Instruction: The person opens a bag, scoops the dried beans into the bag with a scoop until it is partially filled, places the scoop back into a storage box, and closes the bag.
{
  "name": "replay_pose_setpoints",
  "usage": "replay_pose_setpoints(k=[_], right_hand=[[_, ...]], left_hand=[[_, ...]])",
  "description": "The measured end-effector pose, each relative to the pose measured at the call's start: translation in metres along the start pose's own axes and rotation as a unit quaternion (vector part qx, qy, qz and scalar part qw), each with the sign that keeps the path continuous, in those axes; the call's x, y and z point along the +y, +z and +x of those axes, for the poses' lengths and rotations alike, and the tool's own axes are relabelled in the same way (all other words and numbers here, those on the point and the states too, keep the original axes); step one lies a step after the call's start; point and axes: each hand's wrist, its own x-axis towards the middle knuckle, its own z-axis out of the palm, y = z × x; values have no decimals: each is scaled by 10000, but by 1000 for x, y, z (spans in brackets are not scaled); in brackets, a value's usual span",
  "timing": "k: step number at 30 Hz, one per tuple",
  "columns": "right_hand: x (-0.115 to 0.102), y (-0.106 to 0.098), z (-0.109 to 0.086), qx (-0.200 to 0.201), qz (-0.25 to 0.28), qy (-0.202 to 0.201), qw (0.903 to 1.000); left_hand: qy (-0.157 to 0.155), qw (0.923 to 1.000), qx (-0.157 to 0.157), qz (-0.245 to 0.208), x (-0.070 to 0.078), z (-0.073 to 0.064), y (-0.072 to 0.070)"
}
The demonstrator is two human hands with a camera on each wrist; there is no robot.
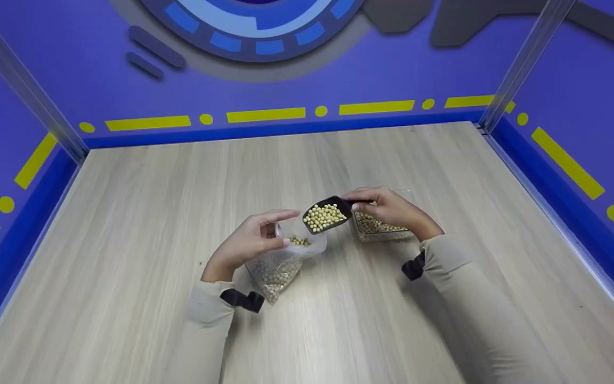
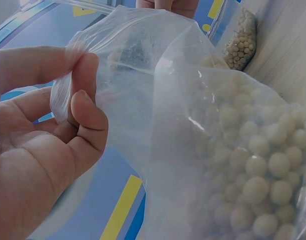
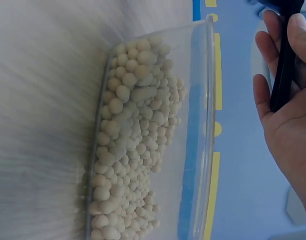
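My left hand (image 1: 243, 242) pinches the rim of a clear plastic bag (image 2: 128, 90) between thumb and fingers. Round pale beans, apparently soybeans (image 2: 257, 190), fill the bag's lower part, and its mouth is spread. In the head view, my right hand (image 1: 389, 207) grips a black scoop (image 1: 345, 208) by its handle. Heaped with yellowish beans (image 1: 322, 217), the scoop's bowl overlaps the bag's mouth, close to the left fingertips. Under the right hand sits a clear rectangular container (image 3: 209, 130) with a layer of the same beans (image 3: 128, 125).
All of this is on a wood-grain table (image 1: 142, 213). Blue panels (image 1: 285, 90) with yellow marks stand along its back and both sides. Each sleeved wrist carries a black camera mount (image 1: 243, 300).
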Motion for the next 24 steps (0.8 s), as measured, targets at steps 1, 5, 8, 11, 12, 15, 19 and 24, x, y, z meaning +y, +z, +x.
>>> replay_pose_setpoints(k=[1,5,8,11,12,15,19,24], right_hand=[[-1,0,0,-17,10,7,10000],[-5,-1,1,-89,28,9,10000],[-7,-2,1,-145,-91,-90,9998],[-8,-2,2,-167,-337,-218,9991],[-9,-2,2,-162,-436,-259,9986],[-11,-3,2,-140,-711,-377,9967],[-14,-4,3,-138,-963,-495,9940],[-16,-4,3,-151,-1059,-527,9929]], left_hand=[[7,10000,-5,-10,0,0,0],[26,10000,-22,-34,0,0,0],[41,10000,-31,33,1,0,0],[48,9999,-33,105,1,0,0],[42,9999,-37,101,1,0,0],[25,10000,-43,45,2,0,0],[31,10000,-62,31,2,0,0],[54,9999,-57,66,2,0,0]])
